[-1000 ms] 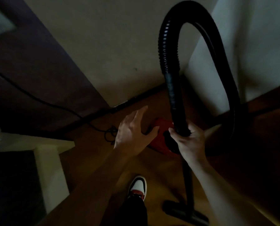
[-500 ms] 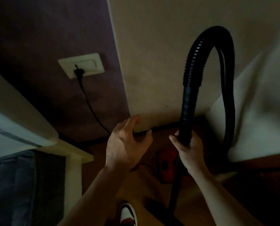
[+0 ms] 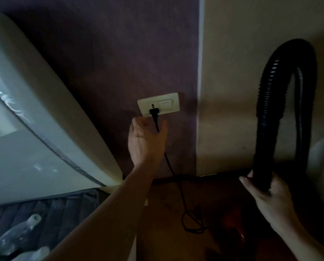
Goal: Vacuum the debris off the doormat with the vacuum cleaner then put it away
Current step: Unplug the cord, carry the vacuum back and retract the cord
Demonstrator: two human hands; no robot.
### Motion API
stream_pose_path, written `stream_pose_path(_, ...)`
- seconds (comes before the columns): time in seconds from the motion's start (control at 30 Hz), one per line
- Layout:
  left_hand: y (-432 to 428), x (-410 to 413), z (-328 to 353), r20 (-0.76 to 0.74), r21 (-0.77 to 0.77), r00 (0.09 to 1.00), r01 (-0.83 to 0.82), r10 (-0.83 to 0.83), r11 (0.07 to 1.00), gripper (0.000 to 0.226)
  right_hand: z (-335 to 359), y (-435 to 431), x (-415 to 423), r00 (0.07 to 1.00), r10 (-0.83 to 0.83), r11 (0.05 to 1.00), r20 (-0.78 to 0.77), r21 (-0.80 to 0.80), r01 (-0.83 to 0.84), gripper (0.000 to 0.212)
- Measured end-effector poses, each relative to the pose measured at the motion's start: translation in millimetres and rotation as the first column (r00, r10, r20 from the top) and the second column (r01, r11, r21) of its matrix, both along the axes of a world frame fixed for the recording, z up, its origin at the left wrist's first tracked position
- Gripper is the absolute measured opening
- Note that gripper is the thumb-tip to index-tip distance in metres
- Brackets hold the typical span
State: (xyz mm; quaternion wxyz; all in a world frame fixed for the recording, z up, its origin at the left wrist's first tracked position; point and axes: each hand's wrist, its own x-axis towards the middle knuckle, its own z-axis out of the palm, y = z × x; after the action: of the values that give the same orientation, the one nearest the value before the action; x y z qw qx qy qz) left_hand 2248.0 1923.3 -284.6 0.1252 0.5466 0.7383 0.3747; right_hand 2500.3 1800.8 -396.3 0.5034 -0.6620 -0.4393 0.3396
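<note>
Under the socket (image 3: 158, 104), my left hand (image 3: 145, 142) open beside the cord (image 3: 169, 164); right hand (image 3: 268, 198) wrapped round the hose (image 3: 268, 113), vacuum body (image 3: 234, 230) shadow-hidden.

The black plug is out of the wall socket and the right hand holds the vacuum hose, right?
No: the head view shows the black plug seated in the wall socket, the left hand open just below it. The right hand does hold the vacuum hose.

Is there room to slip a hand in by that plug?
Bare wall lies left of the socket plate, up to the white appliance, and right of it, up to the corner. Below, the cord and left hand crowd it; the hose and right hand fill the far right.
</note>
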Motion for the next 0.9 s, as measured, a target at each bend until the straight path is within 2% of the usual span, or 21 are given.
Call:
stream_pose_path(0.17,23.9,-4.7,-11.2,0.082,0.013,0.994,0.071,-0.072,0.997,0.047,-3.0,3.7,-2.6,1.0,0.012,1.0,0.021,0.0,-0.012,0.024)
stream_pose_path(0.3,38.7,-2.5,-14.5,0.35,-0.02,0.937,0.015,-0.007,1.0,0.039,-1.5,7.2,-3.7,0.999,0.01,1.0,0.035,0.011,-0.01,0.019)
stream_pose_path(0.33,42.1,-1.6,-15.7,0.365,-0.026,0.931,0.007,0.003,1.0,0.04,-1.9,8.4,-3.2,0.998,0.014,1.0,0.056,0.011,-0.014,0.02)
stream_pose_path(0.5,53.6,2.7,-20.9,0.208,-0.045,0.978,0.031,-0.021,0.999,0.043,-7.0,16.0,-1.1,0.993,0.051,0.999,0.107,-0.007,-0.051,0.03)
stream_pose_path(0.63,55.1,9.7,-30.1,0.024,-0.074,0.998,0.057,-0.055,0.996,0.043,-7.4,21.3,-2.4,0.991,0.067,0.998,0.113,0.011,-0.069,0.032)
stream_pose_path(0.8,49.7,5.7,-33.6,0.015,0.021,0.997,0.071,-0.071,0.997,0.037,-6.4,22.5,-2.0,0.99,0.078,0.995,0.119,0.049,-0.084,0.034)
stream_pose_path(0.9,1.9,20.4,-41.1,-0.068,0.048,0.929,0.368,-0.364,0.929,0.033,-5.4,23.0,-3.3,0.99,0.078,0.994,0.114,0.073,-0.086,0.031)
